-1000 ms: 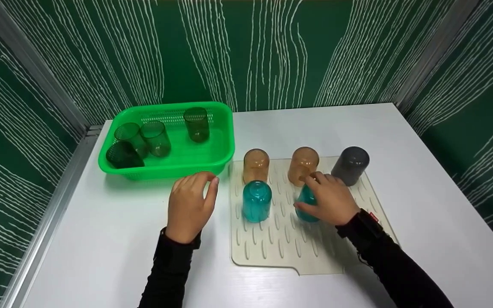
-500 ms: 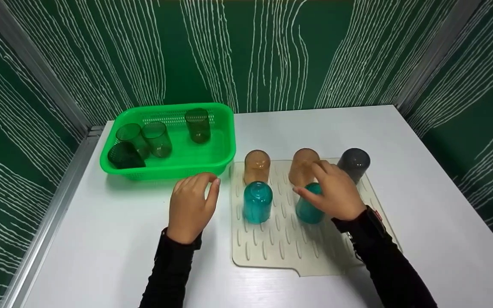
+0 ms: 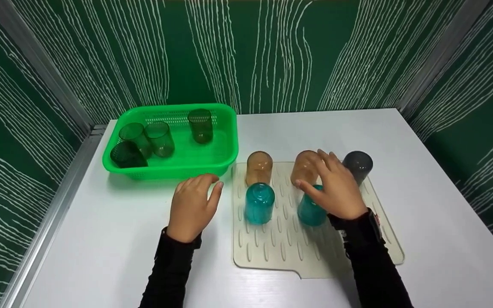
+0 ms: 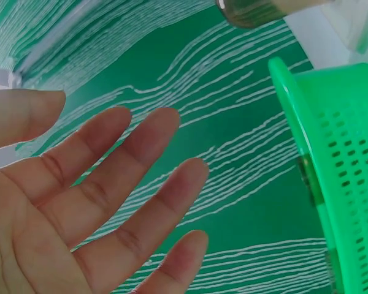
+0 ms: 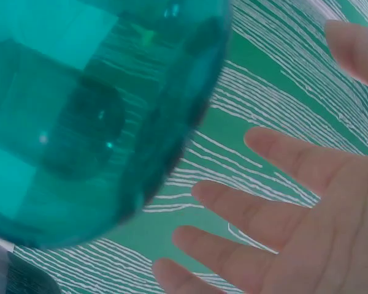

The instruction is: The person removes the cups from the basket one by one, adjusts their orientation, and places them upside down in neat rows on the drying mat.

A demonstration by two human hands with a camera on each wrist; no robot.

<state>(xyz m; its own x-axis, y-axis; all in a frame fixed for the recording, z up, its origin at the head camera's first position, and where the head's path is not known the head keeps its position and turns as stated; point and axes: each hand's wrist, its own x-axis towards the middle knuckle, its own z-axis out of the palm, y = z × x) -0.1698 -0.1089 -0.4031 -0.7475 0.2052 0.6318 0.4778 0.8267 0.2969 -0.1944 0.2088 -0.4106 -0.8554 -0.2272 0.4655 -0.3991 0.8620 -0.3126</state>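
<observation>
My right hand (image 3: 335, 188) hovers over the drying mat with its fingers spread, holding nothing. Just beneath it stands an upside-down teal glass (image 3: 311, 211), which looms large as a teal glass (image 5: 98, 122) in the right wrist view, apart from the fingers. Behind the hand are an amber glass (image 3: 303, 169) and a dark grey glass (image 3: 358, 164), both bottom up. Left of these stand a second teal glass (image 3: 259, 204) and a second amber glass (image 3: 259, 166). My left hand (image 3: 193, 207) is held in the air left of the mat, its fingers relaxed and nothing in them.
A green plastic basket (image 3: 178, 171) stands at the back left. Several glasses lie or lean inside it, among them a dark glass (image 3: 127, 155) and a glass (image 3: 200, 126) by the far wall. The ribbed beige mat (image 3: 272, 256) lies on the white table (image 3: 101, 239).
My right hand has let go of the right-hand teal glass and lifted up and away from it, its fingers spreading. The left hand has stayed nearly still.
</observation>
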